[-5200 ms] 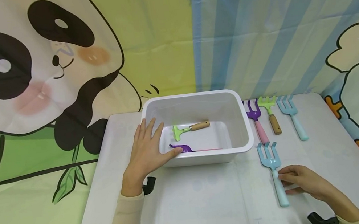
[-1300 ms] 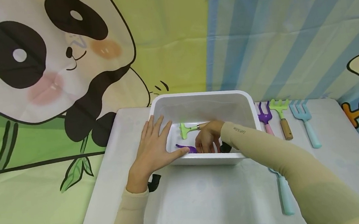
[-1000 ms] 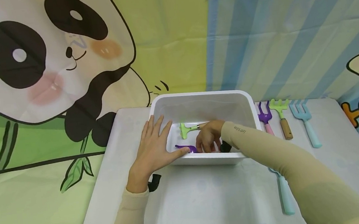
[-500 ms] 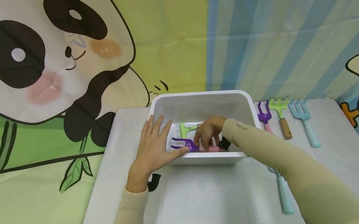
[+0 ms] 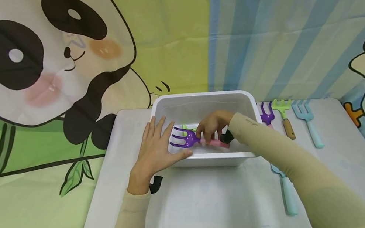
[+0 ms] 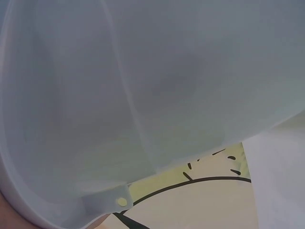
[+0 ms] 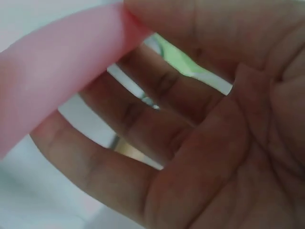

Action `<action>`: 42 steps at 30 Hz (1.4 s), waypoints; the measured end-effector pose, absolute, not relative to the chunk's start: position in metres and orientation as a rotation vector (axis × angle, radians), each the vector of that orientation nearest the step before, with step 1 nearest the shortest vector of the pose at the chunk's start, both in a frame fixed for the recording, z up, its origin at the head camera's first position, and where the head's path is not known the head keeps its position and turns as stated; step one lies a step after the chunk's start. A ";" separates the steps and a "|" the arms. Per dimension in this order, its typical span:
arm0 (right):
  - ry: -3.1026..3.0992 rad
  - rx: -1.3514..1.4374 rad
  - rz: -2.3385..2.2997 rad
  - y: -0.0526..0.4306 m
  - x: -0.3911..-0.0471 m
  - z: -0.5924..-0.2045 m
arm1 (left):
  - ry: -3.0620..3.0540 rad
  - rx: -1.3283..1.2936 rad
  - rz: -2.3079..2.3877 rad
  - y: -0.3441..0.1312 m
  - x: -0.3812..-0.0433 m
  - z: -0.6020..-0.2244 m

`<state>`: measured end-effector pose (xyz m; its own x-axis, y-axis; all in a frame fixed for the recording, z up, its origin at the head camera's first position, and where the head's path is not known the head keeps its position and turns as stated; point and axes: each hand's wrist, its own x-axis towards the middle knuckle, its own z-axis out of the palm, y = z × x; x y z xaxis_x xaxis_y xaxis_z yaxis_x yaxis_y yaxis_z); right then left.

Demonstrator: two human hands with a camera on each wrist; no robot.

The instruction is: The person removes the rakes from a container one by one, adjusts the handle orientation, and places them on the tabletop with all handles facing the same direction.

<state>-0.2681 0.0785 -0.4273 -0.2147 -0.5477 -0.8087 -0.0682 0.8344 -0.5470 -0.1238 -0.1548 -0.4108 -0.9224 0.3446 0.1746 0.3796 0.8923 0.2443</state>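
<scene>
Purple fork (image 5: 185, 139): three curved purple tines, pink handle, held level.

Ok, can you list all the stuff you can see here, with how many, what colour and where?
White bin: 1, white, middle of the table.
Purple fork with pink handle: 1, lifted inside the bin, in the right hand.
Green rake: 1, green, in the bin, mostly hidden.
Second purple fork: 1, table, right of the bin.
Green rake with wooden handle: 1, beside it.
Blue forks: 2, light blue, one far right, one near the front.
Table: 1, white.
Cartoon backdrop: 1, panda, green and blue.
Left hand: flat on the bin's left rim.
Right hand: pinches the pink handle.
</scene>
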 end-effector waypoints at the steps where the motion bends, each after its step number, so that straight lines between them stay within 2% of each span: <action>1: 1.761 -0.492 -0.467 0.079 -0.268 -0.425 | -2.934 -0.563 -0.416 -0.154 -0.124 -0.411; 10: 1.867 -0.520 -0.513 0.097 -0.264 -0.399 | -2.946 -0.549 -0.411 -0.154 -0.125 -0.408; 23: 1.936 -0.604 -0.697 0.147 -0.254 -0.344 | -2.947 -0.545 -0.394 -0.152 -0.126 -0.407; 33: 1.996 -0.602 -0.874 0.201 -0.229 -0.308 | -2.920 -0.574 -0.424 -0.153 -0.127 -0.410; 42: 2.127 -0.548 -0.988 0.259 -0.194 -0.304 | -2.926 -0.573 -0.447 -0.154 -0.125 -0.412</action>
<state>-0.1938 0.2595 -0.3040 -0.6525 -0.6249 -0.4287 -0.0757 0.6166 -0.7836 -0.1251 -0.1537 -0.4121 -0.9200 0.3488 0.1787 0.3862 0.8843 0.2623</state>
